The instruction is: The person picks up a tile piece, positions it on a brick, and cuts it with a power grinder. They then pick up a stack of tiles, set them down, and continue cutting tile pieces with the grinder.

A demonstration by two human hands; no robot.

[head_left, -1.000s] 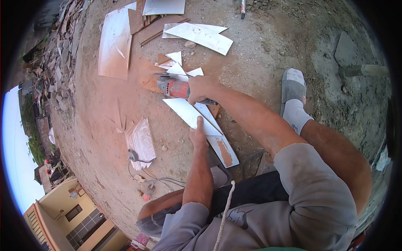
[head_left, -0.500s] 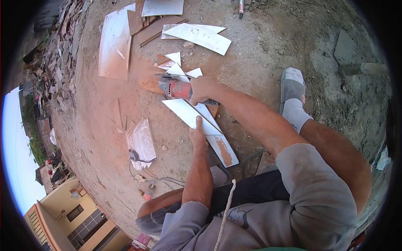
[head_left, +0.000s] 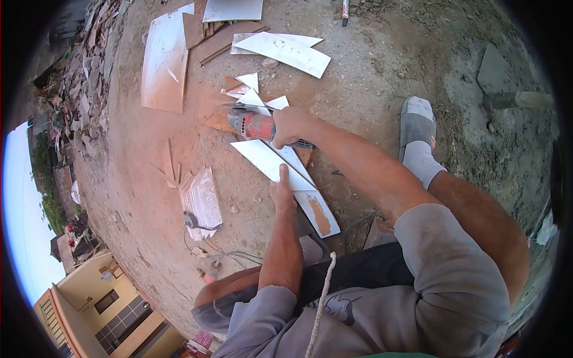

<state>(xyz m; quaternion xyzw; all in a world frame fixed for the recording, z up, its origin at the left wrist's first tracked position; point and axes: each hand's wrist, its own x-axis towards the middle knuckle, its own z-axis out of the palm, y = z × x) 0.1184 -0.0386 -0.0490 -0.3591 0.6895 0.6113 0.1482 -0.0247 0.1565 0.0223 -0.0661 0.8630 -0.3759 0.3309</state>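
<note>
My right hand (head_left: 291, 126) is wrapped round the body of a red and grey angle grinder (head_left: 258, 126), whose disc end points left, over the dusty ground. Just below it, my left hand (head_left: 283, 190) grips a white tile piece (head_left: 265, 162) with a slanted end, thumb on its top face. That piece lies across another white tile strip (head_left: 320, 216), which has a bare brown patch near its lower end. Small triangular tile offcuts (head_left: 249, 97) lie beyond the grinder's disc.
A dusty stack of cut tiles (head_left: 202, 200) sits at left, with a cable plug (head_left: 191, 220) on it. Larger tile pieces (head_left: 164, 62) lie at the far side, beside a marker (head_left: 345, 13). Cables (head_left: 239, 255) run near my knee. My slippered foot (head_left: 418, 122) is at right.
Almost nothing differs. Both hands, the grinder and the tile piece keep nearly the same place, and reddish dust still hangs left of the disc.
</note>
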